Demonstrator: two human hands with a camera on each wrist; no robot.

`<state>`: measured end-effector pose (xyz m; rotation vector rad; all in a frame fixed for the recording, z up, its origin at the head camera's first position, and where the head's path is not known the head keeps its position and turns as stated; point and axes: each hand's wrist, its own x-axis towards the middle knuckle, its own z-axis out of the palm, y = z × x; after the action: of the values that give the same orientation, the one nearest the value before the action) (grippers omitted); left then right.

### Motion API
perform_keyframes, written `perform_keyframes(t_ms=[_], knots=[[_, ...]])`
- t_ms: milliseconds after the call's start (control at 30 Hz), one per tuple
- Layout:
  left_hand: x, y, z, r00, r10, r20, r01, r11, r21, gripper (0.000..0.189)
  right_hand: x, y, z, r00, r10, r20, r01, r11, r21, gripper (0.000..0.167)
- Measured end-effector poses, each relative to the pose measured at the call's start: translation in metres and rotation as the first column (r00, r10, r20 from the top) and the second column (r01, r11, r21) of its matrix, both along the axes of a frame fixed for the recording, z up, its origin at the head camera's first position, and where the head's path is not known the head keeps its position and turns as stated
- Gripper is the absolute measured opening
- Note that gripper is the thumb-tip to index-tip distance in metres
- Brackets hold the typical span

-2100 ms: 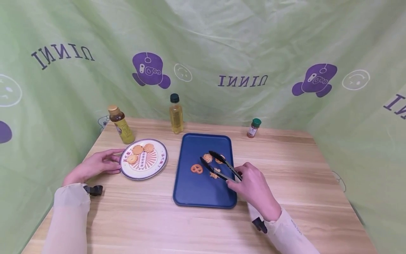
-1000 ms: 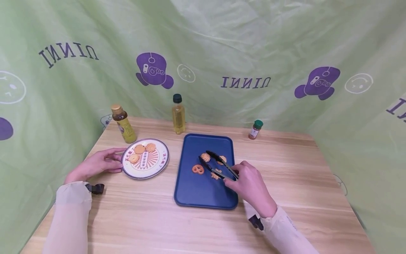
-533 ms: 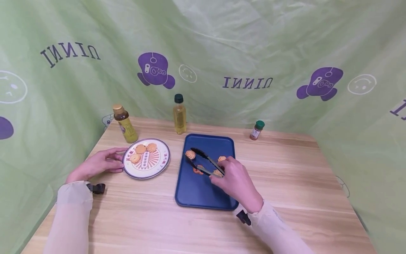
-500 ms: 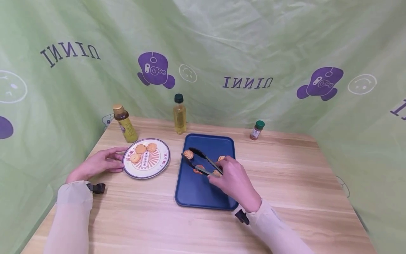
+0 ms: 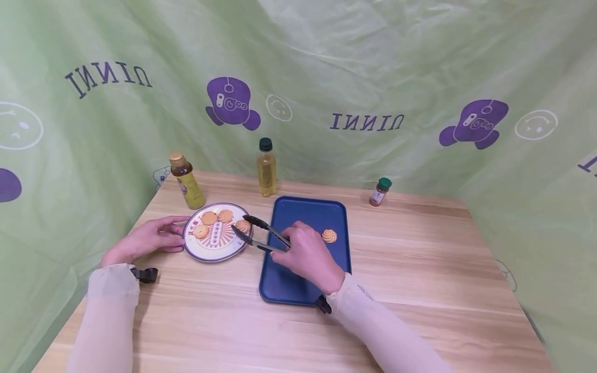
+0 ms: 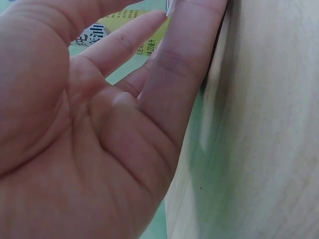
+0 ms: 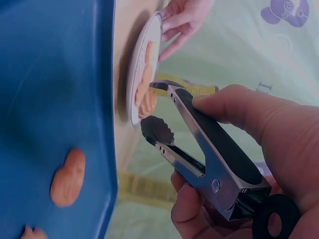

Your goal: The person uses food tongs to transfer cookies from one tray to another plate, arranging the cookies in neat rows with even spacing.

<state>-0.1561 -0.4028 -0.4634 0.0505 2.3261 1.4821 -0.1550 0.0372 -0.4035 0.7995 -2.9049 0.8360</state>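
Left hand (image 5: 144,241) touching left rim of plate (image 5: 199,249), fingers relaxed. Right hand (image 5: 308,254) clamped round tongs (image 7: 214,137) above blue tray (image 5: 285,287); hands well apart. Tongs' long axis runs leftward from right hand to plate. Swirl cookie (image 5: 243,226) between their tips, at plate's right rim, nearer right hand; gripped or resting, cannot tell. Three cookies (image 5: 210,218) toward plate's left and far rim. Oil bottle (image 5: 267,176) near far edge of table (image 5: 210,321).

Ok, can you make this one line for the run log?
right hand: grips tongs | swirl cookie: between tong tips, at plate edge | left hand: at plate rim | tray: more cookies
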Motion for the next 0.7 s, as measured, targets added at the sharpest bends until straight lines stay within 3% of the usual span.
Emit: perform_keyframes(t_ms=[200,700], knots=[[-0.002,0.001,-0.003,1.0,0.018,0.018,-0.019,0.998,0.054,0.084,-0.002,-0.02,-0.006,1.0,0.018,0.018,-0.018,1.0,0.015,0.035],[0.0,0.001,-0.001,1.0,0.015,0.014,-0.016,0.999,0.037,0.085,-0.002,-0.056,-0.011,0.999,0.037,0.01,-0.038,0.998,0.057,0.022]])
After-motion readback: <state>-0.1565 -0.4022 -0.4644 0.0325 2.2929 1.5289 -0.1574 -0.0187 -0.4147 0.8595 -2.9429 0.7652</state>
